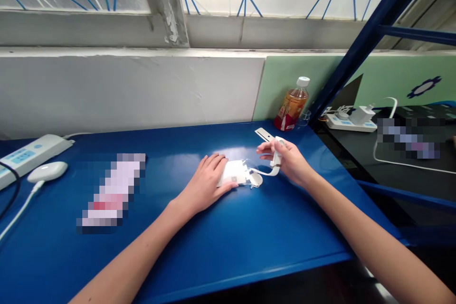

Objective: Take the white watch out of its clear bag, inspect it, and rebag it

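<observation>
My left hand [204, 179] lies over a small flat white package [235, 171] on the blue table, its fingers on the far side and its thumb along the near edge. Clear plastic shows at the package's right end. Beside that end lies a white round disc [256, 180]. In my right hand [291, 160], closed just to the right, is a white cable bundle [276, 156], partly hidden by the fingers. A white flat cable [268, 171] runs from it toward the package. Behind my right fingers, a white strip with a dark slot [262, 133] shows.
A blue table [199, 247] stands against the wall. On its left are a power strip [32, 154], a white charger with a cord [48, 171] and a blurred-out object [114, 190]. A drink bottle [292, 104] stands at the back right, near a blue metal post [352, 52].
</observation>
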A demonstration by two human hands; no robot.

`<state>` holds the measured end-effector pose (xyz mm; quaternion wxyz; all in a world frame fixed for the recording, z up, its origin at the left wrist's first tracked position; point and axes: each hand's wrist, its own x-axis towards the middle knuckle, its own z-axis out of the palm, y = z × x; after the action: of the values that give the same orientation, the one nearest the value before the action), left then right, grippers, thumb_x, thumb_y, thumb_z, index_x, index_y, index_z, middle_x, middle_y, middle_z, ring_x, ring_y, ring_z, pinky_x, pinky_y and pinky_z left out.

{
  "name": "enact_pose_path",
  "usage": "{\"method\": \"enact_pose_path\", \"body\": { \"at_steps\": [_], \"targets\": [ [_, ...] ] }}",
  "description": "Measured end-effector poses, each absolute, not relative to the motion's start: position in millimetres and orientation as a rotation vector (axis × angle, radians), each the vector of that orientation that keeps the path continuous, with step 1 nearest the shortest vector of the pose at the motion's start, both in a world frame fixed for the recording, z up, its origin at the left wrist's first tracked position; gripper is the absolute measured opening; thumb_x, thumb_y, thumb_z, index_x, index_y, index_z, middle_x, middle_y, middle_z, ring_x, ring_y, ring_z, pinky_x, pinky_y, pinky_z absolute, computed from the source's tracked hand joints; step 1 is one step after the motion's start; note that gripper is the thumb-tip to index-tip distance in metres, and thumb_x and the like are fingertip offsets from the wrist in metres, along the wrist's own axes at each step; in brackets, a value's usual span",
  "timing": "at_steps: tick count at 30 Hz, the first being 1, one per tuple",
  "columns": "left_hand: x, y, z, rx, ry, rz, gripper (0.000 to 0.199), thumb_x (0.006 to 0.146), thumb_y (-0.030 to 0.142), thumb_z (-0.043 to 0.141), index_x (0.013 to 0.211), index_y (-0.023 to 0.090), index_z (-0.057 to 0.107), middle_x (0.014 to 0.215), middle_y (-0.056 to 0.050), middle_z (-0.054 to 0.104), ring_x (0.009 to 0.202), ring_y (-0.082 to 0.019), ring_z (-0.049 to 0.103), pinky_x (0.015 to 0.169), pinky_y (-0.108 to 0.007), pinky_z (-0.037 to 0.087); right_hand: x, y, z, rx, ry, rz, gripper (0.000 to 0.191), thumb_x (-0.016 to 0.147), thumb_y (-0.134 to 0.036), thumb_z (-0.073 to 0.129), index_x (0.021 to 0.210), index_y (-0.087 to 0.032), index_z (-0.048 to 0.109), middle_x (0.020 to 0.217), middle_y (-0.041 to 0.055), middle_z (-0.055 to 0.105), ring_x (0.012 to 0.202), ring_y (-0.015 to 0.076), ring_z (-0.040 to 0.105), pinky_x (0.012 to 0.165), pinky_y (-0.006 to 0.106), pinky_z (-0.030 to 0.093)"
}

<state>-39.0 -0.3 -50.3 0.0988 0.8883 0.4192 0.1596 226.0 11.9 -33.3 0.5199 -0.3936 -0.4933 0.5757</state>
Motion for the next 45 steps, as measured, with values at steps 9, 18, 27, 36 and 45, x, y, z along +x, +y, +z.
{"method": "enact_pose_path", "body": {
  "at_steps": [9,18,27,36,45],
  "targets": [
    [-39.4,-0.4,-54.6,2.568,1.256,0.429,0.077,0.092,0.064,0.044,0.146,0.009,0.038,0.151,-0.023,0.038,0.143,-0.039,0.028,0.114,-0.058,0.023,215.7,-0.4,-13.7,-0.641,-0.736,1.762,0.025,0.076,-0.041,0.079,0.084,-0.023,0.066,0.074,-0.0019,0.075,0.074,0.0146,0.074,0.063,0.021,0.057],
    [-30.7,-11.1,-15.2,2.194,0.963,0.872,0.041,0.098,0.04,0.047,0.13,0.017,0.057,0.138,-0.014,0.056,0.13,-0.029,0.05,0.109,-0.042,0.037,179.2,10.8,38.8,-0.524,-0.656,1.982,0.043,0.103,-0.022,0.025,0.106,-0.01,0.066,0.086,0.0065,0.077,0.082,0.0125,0.073,0.08,0.023,0.057],
    [8.7,-2.5,14.9,1.232,0.652,0.703,0.04,0.093,0.049,0.056,0.098,0.011,0.068,0.088,-0.011,0.074,0.068,-0.021,0.071,0.078,-0.038,0.054,143.6,51.8,34.5,-0.354,-0.928,1.96,0.036,0.104,-0.034,0.028,0.123,-0.026,0.059,0.104,0.0008,0.074,0.098,0.0151,0.07,0.093,0.034,0.052],
    [10.1,13.6,-3.6,0.83,0.379,0.626,0.035,0.095,0.038,0.057,0.106,0.008,0.069,0.101,-0.017,0.073,0.085,-0.025,0.073,0.085,-0.041,0.054,145.1,65.5,17.2,-0.262,-0.89,2.207,0.061,0.104,-0.041,0.009,0.12,-0.011,0.061,0.119,0.0085,0.07,0.111,0.0206,0.066,0.098,0.034,0.049],
    [8.2,17.0,-2.3,0.724,0.463,0.603,0.038,0.099,0.038,0.048,0.105,0.006,0.067,0.102,-0.02,0.072,0.093,-0.03,0.072,0.089,-0.048,0.051,153.0,73.2,17.7,-0.447,-0.977,2.197,0.048,0.105,-0.03,0.018,0.125,-0.009,0.056,0.12,0.0148,0.069,0.101,0.0191,0.07,0.09,0.031,0.054]
  ]
}}
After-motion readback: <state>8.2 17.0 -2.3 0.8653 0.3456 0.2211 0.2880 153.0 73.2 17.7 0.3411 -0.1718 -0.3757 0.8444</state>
